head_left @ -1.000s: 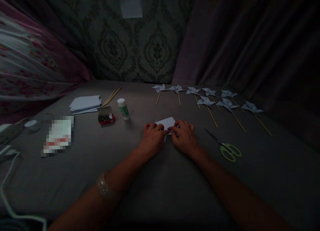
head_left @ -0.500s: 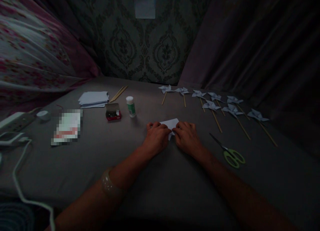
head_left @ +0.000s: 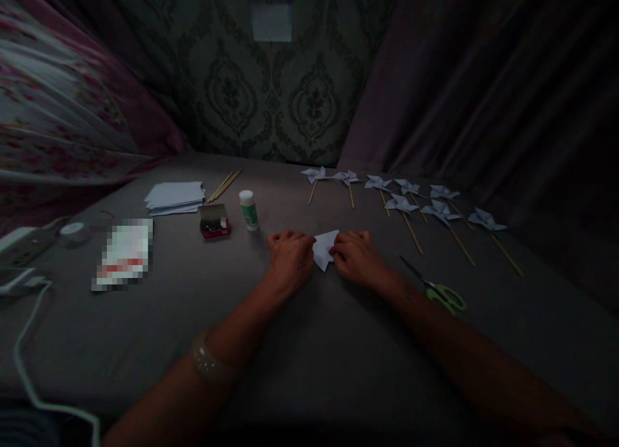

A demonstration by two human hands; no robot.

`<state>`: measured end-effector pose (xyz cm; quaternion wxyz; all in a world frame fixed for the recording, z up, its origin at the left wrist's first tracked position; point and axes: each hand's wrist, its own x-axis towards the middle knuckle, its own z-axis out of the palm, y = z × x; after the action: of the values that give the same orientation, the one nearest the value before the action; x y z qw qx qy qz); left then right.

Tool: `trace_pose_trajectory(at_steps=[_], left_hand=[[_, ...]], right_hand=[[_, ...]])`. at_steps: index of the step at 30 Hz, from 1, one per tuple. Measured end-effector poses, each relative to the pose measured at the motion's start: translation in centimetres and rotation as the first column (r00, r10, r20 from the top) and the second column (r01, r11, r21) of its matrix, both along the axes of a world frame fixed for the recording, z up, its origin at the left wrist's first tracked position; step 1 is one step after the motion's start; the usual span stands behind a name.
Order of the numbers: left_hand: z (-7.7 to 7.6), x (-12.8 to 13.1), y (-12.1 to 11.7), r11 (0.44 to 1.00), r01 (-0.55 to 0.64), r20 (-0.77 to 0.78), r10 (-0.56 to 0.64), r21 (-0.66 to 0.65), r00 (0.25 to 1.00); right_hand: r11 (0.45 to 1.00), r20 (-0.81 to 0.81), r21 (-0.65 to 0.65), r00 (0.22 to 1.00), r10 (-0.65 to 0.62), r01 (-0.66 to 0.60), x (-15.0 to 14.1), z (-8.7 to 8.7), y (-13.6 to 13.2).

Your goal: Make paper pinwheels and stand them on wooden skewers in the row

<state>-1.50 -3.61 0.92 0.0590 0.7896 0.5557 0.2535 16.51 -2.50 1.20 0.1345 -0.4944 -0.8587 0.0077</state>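
A small sheet of white paper (head_left: 324, 249) lies on the table between my hands, one point of it facing me. My left hand (head_left: 291, 260) is closed at the paper's left edge, its fingertips pinching it. On the other side my right hand (head_left: 356, 258) is also closed, thumb and fingers on the paper's right edge. Parts of the paper are hidden under the fingers. Green-handled scissors (head_left: 438, 292) lie to the right of my right forearm. A glue stick (head_left: 248, 210) with a white cap stands upright beyond my left hand.
Several white paper pinwheels (head_left: 439, 209) on sticks lie at the back right. A red box (head_left: 215, 226) of small dark items, loose sticks (head_left: 225, 186) and a paper stack (head_left: 175, 197) sit at the back left. A power strip (head_left: 24, 246) and white cable (head_left: 29, 376) are far left.
My hands have moved apart, the left one further left, so more of the paper shows between them. The whole view has shifted slightly.
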Motion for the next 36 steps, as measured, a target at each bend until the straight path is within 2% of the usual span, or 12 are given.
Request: trace_pose_trajectory(at_steps=[4,9,13,15,17,20,24,31,36], left_hand=[[0.2,0.0,0.0,1.0,-0.013,-0.034,0.013,0.004,0.999],[0.4,0.1,0.1,1.0,-0.024,-0.054,0.023,-0.02,0.998],[0.4,0.1,0.2,0.999,-0.027,-0.072,0.024,-0.041,0.997],[0.4,0.2,0.0,0.999,-0.035,-0.065,0.032,-0.042,0.997],[0.4,0.4,-0.3,0.999,-0.018,-0.063,0.015,-0.041,0.998],[0.3,0.9,-0.8,0.998,0.055,-0.109,-0.059,-0.033,0.992],[0.2,1.2,-1.1,0.995,0.094,-0.201,-0.1,-0.039,0.975],[0.5,0.4,-0.3,0.993,0.107,-0.275,-0.118,-0.054,0.954],[0.4,-0.4,0.5,0.998,0.05,-0.219,-0.056,-0.031,0.974]], right_hand=[[0.984,0.015,-0.158,0.997,-0.076,0.078,-0.4,1.3,1.8],[0.933,-0.12,-0.298,0.961,-0.248,0.203,0.2,2.0,3.0],[0.875,-0.351,-0.362,0.823,-0.447,0.321,2.7,0.7,2.7],[0.844,-0.405,-0.388,0.753,-0.518,0.371,4.1,-0.4,2.4],[0.836,-0.433,-0.379,0.722,-0.539,0.396,5.1,-1.5,2.0],[0.847,-0.443,-0.332,0.724,-0.528,0.415,5.5,-2.4,1.5],[0.874,-0.411,-0.273,0.773,-0.483,0.401,5.0,-2.1,0.7],[0.965,-0.276,-0.081,0.925,-0.262,0.249,4.8,-1.4,-0.5],[0.996,-0.244,0.029,0.967,-0.079,0.089,4.7,-1.6,-0.8]])
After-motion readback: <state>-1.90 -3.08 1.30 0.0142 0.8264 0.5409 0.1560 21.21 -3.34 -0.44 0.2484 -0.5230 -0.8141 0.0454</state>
